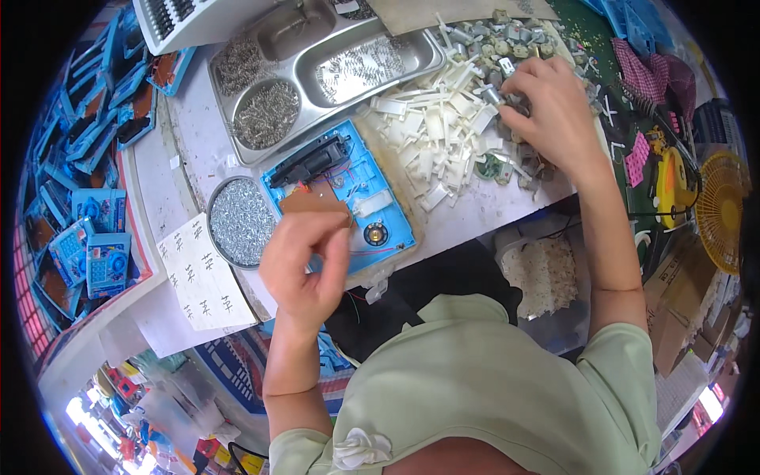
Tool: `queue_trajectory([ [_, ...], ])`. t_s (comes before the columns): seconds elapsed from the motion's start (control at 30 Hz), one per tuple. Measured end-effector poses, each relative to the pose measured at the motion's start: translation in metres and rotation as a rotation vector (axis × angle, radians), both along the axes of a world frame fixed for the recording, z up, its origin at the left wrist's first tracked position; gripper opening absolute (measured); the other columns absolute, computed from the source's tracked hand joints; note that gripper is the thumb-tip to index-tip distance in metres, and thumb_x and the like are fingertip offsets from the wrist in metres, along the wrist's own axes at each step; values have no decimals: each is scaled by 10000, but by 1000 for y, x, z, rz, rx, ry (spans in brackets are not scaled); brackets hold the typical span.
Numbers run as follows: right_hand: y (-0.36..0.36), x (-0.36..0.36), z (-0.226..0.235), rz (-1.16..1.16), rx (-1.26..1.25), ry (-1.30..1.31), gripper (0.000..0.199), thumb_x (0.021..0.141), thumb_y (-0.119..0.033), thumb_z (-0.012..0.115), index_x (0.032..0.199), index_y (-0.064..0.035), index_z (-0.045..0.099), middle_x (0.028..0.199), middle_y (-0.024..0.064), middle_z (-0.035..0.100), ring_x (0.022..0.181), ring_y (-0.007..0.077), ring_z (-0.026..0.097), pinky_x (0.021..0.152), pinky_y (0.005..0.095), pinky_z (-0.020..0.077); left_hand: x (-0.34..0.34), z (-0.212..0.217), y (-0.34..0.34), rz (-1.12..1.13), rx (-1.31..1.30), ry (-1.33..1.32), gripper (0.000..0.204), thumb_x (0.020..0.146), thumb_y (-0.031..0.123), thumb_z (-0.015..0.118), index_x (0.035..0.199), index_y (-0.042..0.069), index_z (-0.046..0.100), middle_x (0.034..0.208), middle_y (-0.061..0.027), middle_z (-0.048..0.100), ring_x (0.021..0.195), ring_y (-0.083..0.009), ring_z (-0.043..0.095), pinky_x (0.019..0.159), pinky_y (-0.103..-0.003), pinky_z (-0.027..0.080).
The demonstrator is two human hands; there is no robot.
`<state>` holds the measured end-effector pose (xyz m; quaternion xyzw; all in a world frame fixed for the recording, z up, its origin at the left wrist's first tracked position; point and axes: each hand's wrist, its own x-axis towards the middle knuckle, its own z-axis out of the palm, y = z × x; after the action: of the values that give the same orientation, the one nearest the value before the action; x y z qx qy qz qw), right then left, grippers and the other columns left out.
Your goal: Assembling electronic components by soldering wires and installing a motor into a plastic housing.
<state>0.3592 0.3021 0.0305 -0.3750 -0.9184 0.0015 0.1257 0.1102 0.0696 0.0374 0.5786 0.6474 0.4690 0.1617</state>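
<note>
Crowding the right edge of the desk (499, 212): motor heap (520, 36); blue shell (400, 228) by the near edge, long axis running away from the body, far end angled left; left hand (305, 265) nearer it, half-curled over its near-left corner, hold unclear; right hand (546, 107) part-open, shell to its left and bodyward; silver motor (492, 96) at its fingertips, can't tell if pinched.

The casing (362, 157) lies before a tray (310, 120) — dish (210, 223) left, plastic parts (434, 131) right, motors (518, 35) farther right.
</note>
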Motion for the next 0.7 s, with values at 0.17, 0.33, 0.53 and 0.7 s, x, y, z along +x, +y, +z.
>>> queue_trajectory([
  [0.17, -4, -15, -9, -56, 85, -25, 213, 702, -224, 670, 823, -56, 720, 935, 74, 645, 960, 293, 570, 790, 437, 461, 18, 19, 49, -272, 74, 102, 174, 774, -41, 707, 934, 13, 667, 768, -87, 614, 609, -181, 572, 526, -287, 442],
  [0.33, -28, -8, 27, 146, -154, 236, 204, 743, -213, 620, 815, -24, 645, 849, 127, 602, 873, 315, 567, 756, 440, 444, 41, 23, 88, -299, -9, 66, 160, 814, 18, 721, 964, 34, 666, 756, -67, 589, 592, -158, 561, 514, -273, 431],
  [0.53, -48, 6, 42, 325, -708, 413, 212, 840, -207, 607, 855, 4, 602, 786, 123, 573, 728, 278, 584, 663, 376, 451, 42, 25, 99, -555, -213, -144, 114, 884, 94, 707, 932, 8, 649, 751, -47, 612, 590, -98, 575, 535, -256, 470],
  [0.7, -78, -1, 19, 115, -1059, 918, 196, 872, -82, 676, 1040, 1, 620, 871, 66, 644, 763, 101, 627, 637, 259, 486, 48, 33, 99, -436, -522, -680, 101, 947, 85, 631, 925, -12, 612, 775, -15, 627, 629, -60, 580, 565, -219, 481],
])
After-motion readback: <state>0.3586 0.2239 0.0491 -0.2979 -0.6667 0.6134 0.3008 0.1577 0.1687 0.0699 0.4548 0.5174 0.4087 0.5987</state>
